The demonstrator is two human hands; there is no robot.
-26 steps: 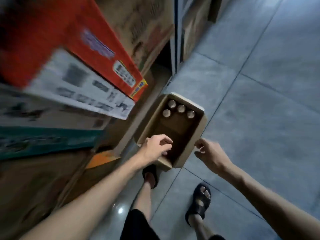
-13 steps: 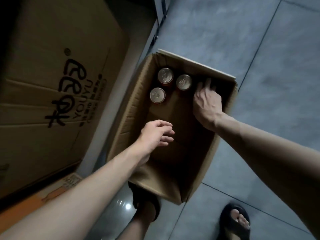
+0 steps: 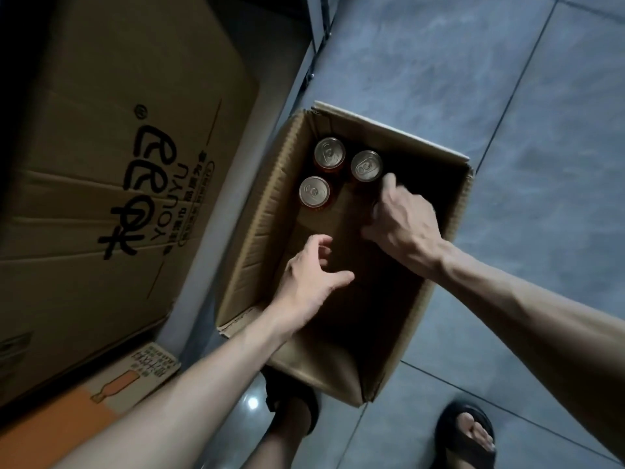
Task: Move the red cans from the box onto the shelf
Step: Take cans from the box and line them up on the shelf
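An open cardboard box [image 3: 270, 211] stands on the floor below me. Three red cans with silver tops [image 3: 329, 154] [image 3: 366, 165] [image 3: 314, 191] stand upright in its far left corner. My right hand [image 3: 402, 221] is down inside the box just right of them. Its fingers curl round a dark can that the hand almost wholly hides. My left hand [image 3: 311, 279] hovers inside the box near the left wall, fingers spread and relaxed, holding nothing. The shelf's boards are out of view.
A large brown carton with black lettering [image 3: 118, 184] fills the left side. An orange-printed carton [image 3: 84, 411] lies below it. A metal shelf post [image 3: 318, 35] rises behind the box. Grey floor tiles [image 3: 507, 96] lie to the right. My sandalled feet [image 3: 470, 434] stand beside the box.
I have bent down closer to the box. My right hand went to the fourth can at the far end, closed round it and drew back slightly. My left hand moved in over the box.
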